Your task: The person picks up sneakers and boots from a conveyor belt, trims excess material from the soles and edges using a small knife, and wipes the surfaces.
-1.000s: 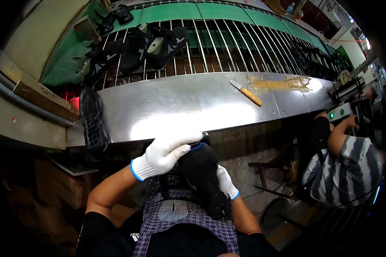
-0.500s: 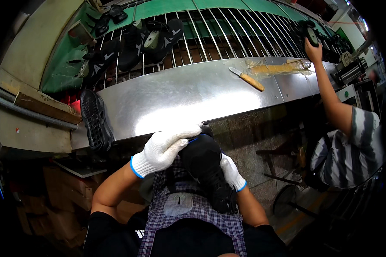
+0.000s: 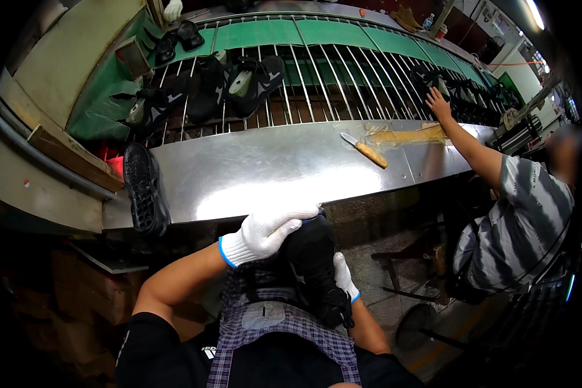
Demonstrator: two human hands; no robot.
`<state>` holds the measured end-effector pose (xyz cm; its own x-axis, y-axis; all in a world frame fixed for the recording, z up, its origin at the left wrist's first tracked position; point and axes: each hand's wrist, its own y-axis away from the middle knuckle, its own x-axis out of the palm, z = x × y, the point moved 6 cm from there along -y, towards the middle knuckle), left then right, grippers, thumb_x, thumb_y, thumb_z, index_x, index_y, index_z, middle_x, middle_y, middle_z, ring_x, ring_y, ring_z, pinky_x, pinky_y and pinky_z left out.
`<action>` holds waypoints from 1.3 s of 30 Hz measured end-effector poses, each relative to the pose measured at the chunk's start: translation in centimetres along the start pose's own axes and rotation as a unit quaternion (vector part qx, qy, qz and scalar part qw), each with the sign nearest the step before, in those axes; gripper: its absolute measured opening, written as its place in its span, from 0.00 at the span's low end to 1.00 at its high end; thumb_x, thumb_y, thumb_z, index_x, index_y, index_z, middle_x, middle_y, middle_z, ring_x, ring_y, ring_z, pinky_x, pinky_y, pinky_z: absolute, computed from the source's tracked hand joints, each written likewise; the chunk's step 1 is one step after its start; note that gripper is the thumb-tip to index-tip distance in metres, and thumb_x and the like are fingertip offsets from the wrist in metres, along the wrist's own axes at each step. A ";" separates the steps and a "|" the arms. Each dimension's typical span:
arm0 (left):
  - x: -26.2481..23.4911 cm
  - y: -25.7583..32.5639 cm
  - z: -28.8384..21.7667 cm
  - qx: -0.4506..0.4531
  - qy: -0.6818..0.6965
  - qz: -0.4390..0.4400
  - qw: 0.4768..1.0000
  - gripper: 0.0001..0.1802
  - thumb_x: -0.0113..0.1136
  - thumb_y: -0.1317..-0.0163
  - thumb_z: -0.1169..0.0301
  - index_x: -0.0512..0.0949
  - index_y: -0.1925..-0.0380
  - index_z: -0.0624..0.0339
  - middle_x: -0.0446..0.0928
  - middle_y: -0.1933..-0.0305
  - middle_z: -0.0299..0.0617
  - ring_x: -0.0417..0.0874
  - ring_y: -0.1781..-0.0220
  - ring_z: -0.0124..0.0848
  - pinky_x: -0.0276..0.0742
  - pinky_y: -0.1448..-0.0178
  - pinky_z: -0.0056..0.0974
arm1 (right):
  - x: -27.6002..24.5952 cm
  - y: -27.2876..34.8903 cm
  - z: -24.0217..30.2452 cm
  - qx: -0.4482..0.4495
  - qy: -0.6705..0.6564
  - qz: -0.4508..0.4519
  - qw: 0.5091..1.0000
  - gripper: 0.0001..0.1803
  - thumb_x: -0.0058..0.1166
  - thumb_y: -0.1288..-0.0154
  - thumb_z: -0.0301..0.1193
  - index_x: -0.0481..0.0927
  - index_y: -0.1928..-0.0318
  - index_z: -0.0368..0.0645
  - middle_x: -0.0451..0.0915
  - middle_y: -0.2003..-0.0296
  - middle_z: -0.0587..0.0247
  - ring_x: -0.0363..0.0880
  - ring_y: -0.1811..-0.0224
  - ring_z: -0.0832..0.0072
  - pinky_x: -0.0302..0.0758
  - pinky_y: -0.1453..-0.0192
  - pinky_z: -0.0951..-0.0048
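Observation:
A black shoe [image 3: 312, 258] lies between my two white-gloved hands, close to my plaid apron. My left hand [image 3: 270, 231] is closed around the end farther from me, its fingers laid over the top. On the shoe's right side is my right hand [image 3: 344, 277], pressed against it and partly hidden behind it. The laces sit at the near end of the shoe. On the metal bench edge to the left rests a black shoe sole [image 3: 145, 189], tread side showing. A knife [image 3: 365, 151] with a wooden handle lies on the bench beyond my hands.
A steel bench [image 3: 258, 165] runs in front of me, with metal bars [image 3: 310, 84] over green lining behind it. Several black shoes [image 3: 255, 84] lie on the bars at left. At right, a co-worker [image 3: 511, 220] in a striped shirt reaches toward more shoes [image 3: 462, 90]. Cardboard boxes [image 3: 97, 291] stand lower left.
My view has tilted up slightly. My hands still hold the shoe in much the same way. The co-worker's hand has let go of a shoe and set it among the others on the bars.

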<state>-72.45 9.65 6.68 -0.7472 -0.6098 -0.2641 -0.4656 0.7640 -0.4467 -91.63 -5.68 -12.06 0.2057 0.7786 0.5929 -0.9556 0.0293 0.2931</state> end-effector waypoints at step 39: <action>4.8 4.5 3.8 -0.195 0.147 0.000 0.970 0.42 0.66 0.32 0.83 0.64 0.17 0.69 0.67 0.14 0.56 0.67 0.12 0.42 0.61 0.10 0.43 | 3.7 0.9 2.8 0.102 -0.154 -0.105 0.977 0.53 0.36 0.21 0.76 0.71 0.20 0.44 0.78 0.28 0.50 0.80 0.30 0.55 0.77 0.23 0.54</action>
<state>-76.32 9.37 0.11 -0.8238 -0.5666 0.0168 -0.5662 0.8210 -0.0733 -91.17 -4.55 -7.48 0.4761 0.5429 0.6918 -0.8301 0.0178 0.5574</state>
